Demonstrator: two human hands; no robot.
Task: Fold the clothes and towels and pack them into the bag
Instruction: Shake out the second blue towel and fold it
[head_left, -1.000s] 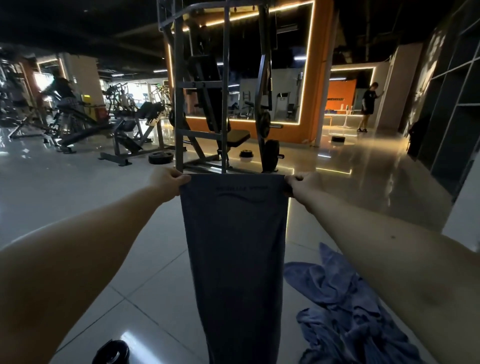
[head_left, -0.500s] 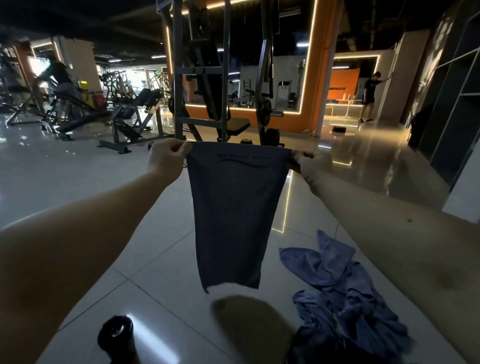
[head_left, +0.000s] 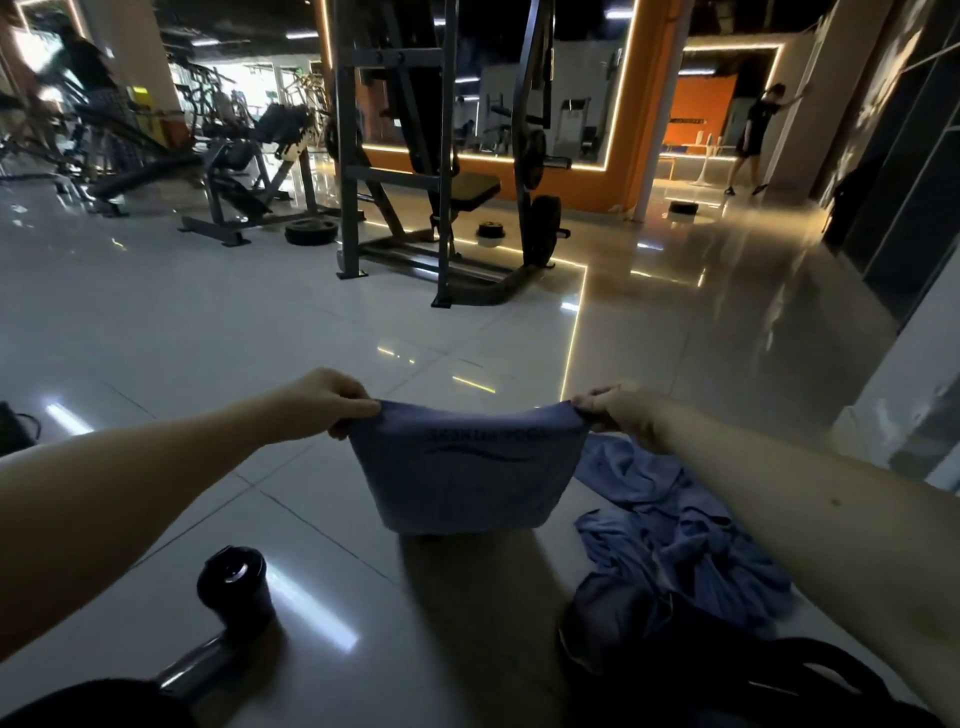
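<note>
Head view: left hand (head_left: 324, 402) and right hand (head_left: 618, 415) pinch a soft towel (head_left: 462, 480) (blue, sagging).

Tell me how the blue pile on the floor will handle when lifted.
Probably floppy: the pile lies crumpled in loose folds. Likely light: the similar towel hangs from mere pinches of left hand and right hand.
</note>
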